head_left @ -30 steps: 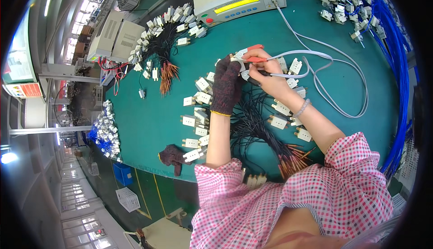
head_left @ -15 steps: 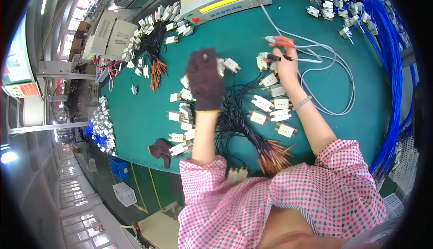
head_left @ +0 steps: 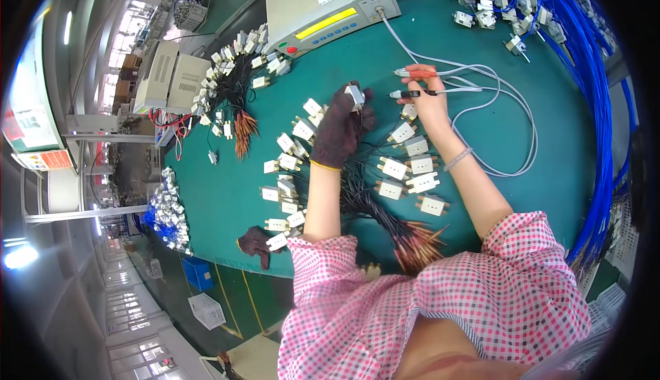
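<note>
My left hand (head_left: 342, 124), in a dark knitted glove, is closed around a small white connector block (head_left: 355, 97) whose end shows at the fingertips. My bare right hand (head_left: 427, 98) grips two test clips, a red one (head_left: 421, 73) and a black one (head_left: 416, 94), their metal tips pointing left toward the connector but apart from it. Grey leads (head_left: 491, 77) run from the clips to a bench tester (head_left: 330, 12) with a lit yellow display. Around both hands more white connectors (head_left: 394, 168) are fanned out on black wires (head_left: 357, 191) that gather into copper-coloured ends (head_left: 416, 242).
On the green table (head_left: 227, 194) lie a spare dark glove (head_left: 257, 244) and another black-wired connector bundle (head_left: 237, 70) at far left. Blue cables (head_left: 597, 125) with connectors line the right side. A blue-and-white connector heap (head_left: 168, 211) rests at the left edge, near a beige device (head_left: 172, 77).
My left hand has moved right and turned, bringing a white connector into view at its fingertips. The clips in my right hand now point more squarely left. The whole view has shifted slightly.
</note>
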`<action>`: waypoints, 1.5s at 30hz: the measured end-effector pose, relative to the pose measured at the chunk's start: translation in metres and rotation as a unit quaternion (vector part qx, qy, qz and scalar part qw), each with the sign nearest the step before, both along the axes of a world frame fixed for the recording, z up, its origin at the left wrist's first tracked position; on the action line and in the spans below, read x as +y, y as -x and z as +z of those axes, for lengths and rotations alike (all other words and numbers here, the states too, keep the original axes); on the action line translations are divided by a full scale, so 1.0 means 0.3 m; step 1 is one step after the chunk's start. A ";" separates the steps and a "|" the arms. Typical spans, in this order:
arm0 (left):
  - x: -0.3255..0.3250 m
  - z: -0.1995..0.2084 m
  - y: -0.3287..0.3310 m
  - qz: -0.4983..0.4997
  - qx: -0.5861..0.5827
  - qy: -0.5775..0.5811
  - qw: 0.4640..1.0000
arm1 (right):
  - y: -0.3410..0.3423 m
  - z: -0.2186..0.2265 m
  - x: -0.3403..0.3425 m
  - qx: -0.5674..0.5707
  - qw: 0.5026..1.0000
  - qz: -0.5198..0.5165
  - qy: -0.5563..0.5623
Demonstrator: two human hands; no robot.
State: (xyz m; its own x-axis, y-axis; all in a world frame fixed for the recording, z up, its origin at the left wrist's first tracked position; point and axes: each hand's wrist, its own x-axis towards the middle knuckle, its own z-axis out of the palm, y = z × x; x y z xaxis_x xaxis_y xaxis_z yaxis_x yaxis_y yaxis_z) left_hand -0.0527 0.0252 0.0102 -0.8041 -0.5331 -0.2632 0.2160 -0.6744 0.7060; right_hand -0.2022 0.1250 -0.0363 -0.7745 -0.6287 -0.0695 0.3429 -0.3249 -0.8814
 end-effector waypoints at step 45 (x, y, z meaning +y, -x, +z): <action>0.003 -0.037 -0.010 -0.012 -0.146 0.294 0.944 | -0.008 0.214 0.063 0.222 0.929 0.278 -0.103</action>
